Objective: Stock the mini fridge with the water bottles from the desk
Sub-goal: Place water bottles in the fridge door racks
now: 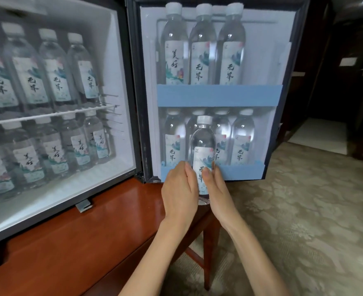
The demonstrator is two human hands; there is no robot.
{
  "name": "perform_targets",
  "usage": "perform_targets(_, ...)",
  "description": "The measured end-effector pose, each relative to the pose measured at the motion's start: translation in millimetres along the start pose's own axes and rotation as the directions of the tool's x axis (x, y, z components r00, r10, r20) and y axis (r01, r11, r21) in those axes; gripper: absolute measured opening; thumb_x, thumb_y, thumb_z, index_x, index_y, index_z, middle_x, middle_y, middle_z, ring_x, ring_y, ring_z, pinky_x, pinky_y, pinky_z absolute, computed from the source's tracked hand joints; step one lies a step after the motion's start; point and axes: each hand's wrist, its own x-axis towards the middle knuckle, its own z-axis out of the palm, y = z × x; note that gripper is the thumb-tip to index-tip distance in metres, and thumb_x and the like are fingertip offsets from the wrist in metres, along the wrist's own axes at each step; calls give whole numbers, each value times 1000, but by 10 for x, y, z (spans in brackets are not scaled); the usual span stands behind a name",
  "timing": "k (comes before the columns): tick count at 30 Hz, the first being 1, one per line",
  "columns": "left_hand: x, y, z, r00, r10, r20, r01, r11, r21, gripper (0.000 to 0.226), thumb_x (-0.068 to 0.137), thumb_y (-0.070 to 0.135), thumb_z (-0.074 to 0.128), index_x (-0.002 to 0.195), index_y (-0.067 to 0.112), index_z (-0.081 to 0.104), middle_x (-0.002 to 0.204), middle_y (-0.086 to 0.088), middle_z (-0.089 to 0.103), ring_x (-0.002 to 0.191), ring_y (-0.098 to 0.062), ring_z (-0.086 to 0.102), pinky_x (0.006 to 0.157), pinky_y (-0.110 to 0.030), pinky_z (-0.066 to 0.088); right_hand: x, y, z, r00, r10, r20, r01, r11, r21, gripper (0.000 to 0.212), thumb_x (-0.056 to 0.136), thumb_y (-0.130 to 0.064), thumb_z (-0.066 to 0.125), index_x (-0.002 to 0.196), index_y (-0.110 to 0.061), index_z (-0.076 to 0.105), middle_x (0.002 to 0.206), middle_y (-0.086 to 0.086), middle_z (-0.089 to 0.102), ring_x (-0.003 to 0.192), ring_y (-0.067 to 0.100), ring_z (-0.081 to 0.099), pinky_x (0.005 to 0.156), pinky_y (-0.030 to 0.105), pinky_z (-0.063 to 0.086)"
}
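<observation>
Water bottle (203,142) upright before the lower door shelf (244,171), gripped by left hand (179,193) at 7 o'clock and right hand (216,189) at 5 o'clock, fingers (189,174) curled round it, label partly hidden.

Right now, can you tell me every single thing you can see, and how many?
mini fridge: one, black frame, white inside, open on the desk
inside bottles: many, clear with white caps, on two levels; too blurred to count
wire shelf: one, white, across the fridge's inside
upper door bottles: three, clear, upper door shelf
lower door bottles: four, clear, lower door shelf
blue rails: two, blue, fronting the door shelves
held bottle: one, clear with white cap, before the lower door shelf
desk: one, reddish-brown wood, under the fridge
carpet: one, pale patterned, floor at right
left hand: one, holds the held bottle's left side
right hand: one, holds its right side
</observation>
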Motion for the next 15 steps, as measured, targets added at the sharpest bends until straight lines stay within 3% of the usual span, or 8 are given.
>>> perform_targets(4, 146, 233, 9, 996, 83, -21, -84, 996, -43, 39, 100, 34, 15, 74, 18, 39, 64, 6, 43, 60, -13, 42, 55, -26, 25, 81, -239, -115, 997, -66, -30, 65, 997, -36, 41, 88, -48, 44, 126, -31, 46, 108, -29, 65, 107, -10, 58, 83, 3, 42)
perform_targets(8, 353, 494, -30, 982, 177, -58, -181, 981, -65, 41, 100, 37, 11, 73, 21, 38, 63, 11, 38, 58, -8, 36, 51, -21, 21, 171, -495, -240, 987, -149, -63, 146, 988, -50, 45, 87, -50, 44, 128, -30, 46, 106, -30, 65, 107, -9, 58, 84, 5, 43)
perform_targets(12, 593, 788, -50, 962, 259, -84, -263, 963, -54, 41, 101, 35, 12, 72, 21, 38, 62, 11, 37, 60, -12, 37, 55, -27, 19, 280, -795, -366, 971, -210, -111, 208, 978, -32, 34, 89, -45, 46, 120, -34, 48, 110, -16, 66, 107, -1, 62, 86, 14, 49)
perform_targets(15, 797, 984, -39, 948, 304, -89, -309, 950, -41, 36, 104, 27, 21, 74, 18, 39, 62, 8, 38, 62, -15, 38, 57, -29, 21, 392, -1028, -460, 954, -263, -142, 257, 965, -54, 24, 99, -31, 42, 122, -27, 48, 113, -12, 62, 99, -9, 61, 80, 6, 45)
